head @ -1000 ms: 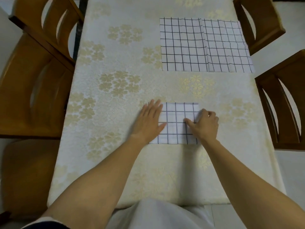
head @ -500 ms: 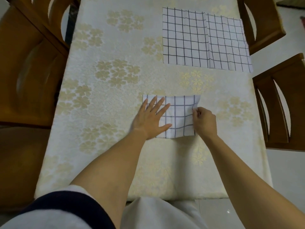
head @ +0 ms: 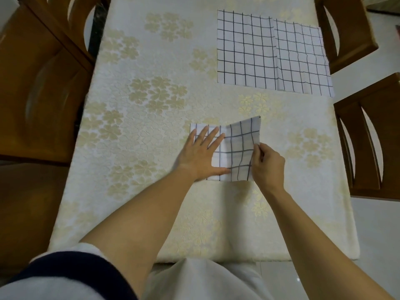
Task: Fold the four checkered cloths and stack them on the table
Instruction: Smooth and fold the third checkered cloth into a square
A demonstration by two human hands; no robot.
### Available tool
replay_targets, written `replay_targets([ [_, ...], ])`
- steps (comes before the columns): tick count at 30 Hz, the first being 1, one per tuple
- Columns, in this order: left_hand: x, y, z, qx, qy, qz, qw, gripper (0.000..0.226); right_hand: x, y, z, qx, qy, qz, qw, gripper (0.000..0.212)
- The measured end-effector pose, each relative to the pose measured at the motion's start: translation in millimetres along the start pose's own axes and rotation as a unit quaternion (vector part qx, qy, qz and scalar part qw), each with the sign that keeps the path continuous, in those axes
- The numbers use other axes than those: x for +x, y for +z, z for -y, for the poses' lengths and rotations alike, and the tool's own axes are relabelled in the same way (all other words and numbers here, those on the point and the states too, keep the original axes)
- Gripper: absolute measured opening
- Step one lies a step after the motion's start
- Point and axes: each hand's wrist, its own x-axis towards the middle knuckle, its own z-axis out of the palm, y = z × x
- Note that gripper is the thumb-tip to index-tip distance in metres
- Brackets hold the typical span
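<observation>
- The desk wears a cream flowered cover
- Spread checkered cloths lie flat, overlapping, at the desk's far right
- A folded checkered cloth sits mid-desk, its right half raised off the desk
- The left hand, fingers straight, presses its other half onto the desk
- The right hand pinches the raised edge

We read no text, label, brand, number or sign anywhere in view. The near folded checkered cloth bears only a black grid on white. So do the flat cloths lying farther off. The tablecloth bears only pale gold flowers.
</observation>
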Motion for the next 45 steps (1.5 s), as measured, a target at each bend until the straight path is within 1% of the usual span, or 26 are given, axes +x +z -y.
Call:
replay_targets([
  [4, 13.7, -25.0, 0.0, 0.037, -0.002, 0.090, 0.995, 0.144, 0.8, -1.2, -0.6, 0.005, -0.001, 0.005, 1.000, 0.030],
  [6, 19.3, -35.8, -5.3, 0.051, -0.017, 0.129, 0.990, 0.152, 2.5, -1.9, 1.0, 0.002, -0.002, 0.005, 1.000, 0.030],
  [9, 23.9, -42.5, -16.6, 0.049, -0.051, 0.156, 0.985, 0.160, 3.7, -1.7, 3.1, -0.006, -0.006, 0.005, 1.000, 0.030],
  [14, 27.8, -45.1, -22.1, 0.048, -0.077, 0.175, 0.980, 0.167, 2.5, 0.0, 8.8, -0.014, -0.008, 0.008, 1.000, 0.030],
  [16, 26.6, -42.0, -18.4, 0.036, -0.065, 0.160, 0.984, 0.167, 1.2, 0.6, 14.0, -0.013, -0.012, 0.008, 1.000, 0.031],
  [18, 22.4, -36.6, -10.7, 0.001, -0.034, 0.127, 0.991, 0.165, -0.9, 0.9, 19.2, -0.015, -0.023, 0.013, 1.000, 0.031],
  [20, 12.8, -36.2, 0.5, -0.061, -0.006, 0.087, 0.994, 0.159, -2.3, 4.0, 25.6, -0.023, -0.033, 0.026, 0.999, 0.032],
  [22, 2.9, -45.1, 14.9, -0.120, 0.002, 0.060, 0.991, 0.146, -2.7, 10.8, 33.8, -0.048, -0.041, 0.056, 0.996, 0.039],
  [23, -1.4, -50.1, 22.7, -0.159, -0.005, 0.052, 0.986, 0.133, -3.2, 15.1, 39.1, -0.069, -0.048, 0.073, 0.994, 0.045],
  [24, -6.4, -55.8, 29.5, -0.211, -0.020, 0.040, 0.976, 0.115, -3.9, 19.6, 44.9, -0.093, -0.057, 0.090, 0.990, 0.049],
  [25, -11.0, -60.9, 35.3, -0.270, -0.043, 0.014, 0.962, 0.092, -4.7, 23.9, 51.5, -0.115, -0.069, 0.102, 0.986, 0.052],
  [26, -15.6, -64.3, 40.0, -0.319, -0.073, -0.025, 0.945, 0.068, -6.0, 28.0, 58.6, -0.132, -0.081, 0.112, 0.982, 0.053],
  [27, -18.9, -66.5, 43.0, -0.357, -0.108, -0.058, 0.926, 0.051, -7.3, 32.7, 66.3, -0.144, -0.096, 0.118, 0.978, 0.054],
  [28, -20.9, -69.1, 43.9, -0.397, -0.139, -0.073, 0.904, 0.045, -8.9, 38.2, 73.3, -0.150, -0.116, 0.119, 0.975, 0.055],
  [29, -21.9, -71.3, 43.1, -0.451, -0.166, -0.067, 0.874, 0.048, -10.9, 44.8, 79.5, -0.148, -0.140, 0.113, 0.972, 0.055],
  [31, -18.6, -72.2, 37.9, -0.564, -0.197, -0.031, 0.801, 0.057, -12.4, 60.5, 84.8, -0.138, -0.185, 0.108, 0.967, 0.060],
  [32, -16.7, -71.6, 35.7, -0.587, -0.203, -0.022, 0.783, 0.059, -11.9, 66.5, 85.3, -0.130, -0.201, 0.119, 0.964, 0.063],
  [33, -14.9, -69.5, 33.8, -0.583, -0.207, -0.022, 0.785, 0.059, -11.0, 71.3, 84.9, -0.118, -0.213, 0.133, 0.961, 0.067],
  [34, -13.0, -67.5, 31.5, -0.568, -0.211, -0.025, 0.795, 0.057, -9.6, 73.6, 84.1, -0.103, -0.213, 0.156, 0.959, 0.069],
  [36, -8.8, -62.7, 27.3, -0.537, -0.231, -0.042, 0.810, 0.051, -8.4, 72.1, 78.4, -0.065, -0.191, 0.215, 0.956, 0.073],
  [37, -6.1, -60.6, 26.9, -0.523, -0.243, -0.054, 0.815, 0.048, -9.9, 69.1, 74.2, -0.052, -0.175, 0.224, 0.957, 0.073],
  [38, -3.6, -58.6, 27.6, -0.508, -0.255, -0.064, 0.820, 0.047, -12.3, 64.7, 70.3, -0.045, -0.160, 0.216, 0.962, 0.071],
  [40, -1.0, -54.6, 31.0, -0.478, -0.270, -0.070, 0.833, 0.046, -15.0, 58.4, 57.8, -0.031, -0.144, 0.163, 0.975, 0.060],
  [42, 0.0, -49.1, 34.1, -0.461, -0.274, -0.073, 0.841, 0.045, -15.4, 55.4, 43.1, -0.039, -0.163, 0.105, 0.980, 0.049],
  [43, 0.0, -47.5, 34.6, -0.457, -0.276, -0.077, 0.842, 0.045, -14.2, 56.1, 35.9, -0.048, -0.172, 0.094, 0.979, 0.046],
  [45, 0.6, -45.2, 34.4, -0.457, -0.274, -0.088, 0.842, 0.045, -12.1, 58.8, 25.7, -0.071, -0.185, 0.103, 0.975, 0.047],
])
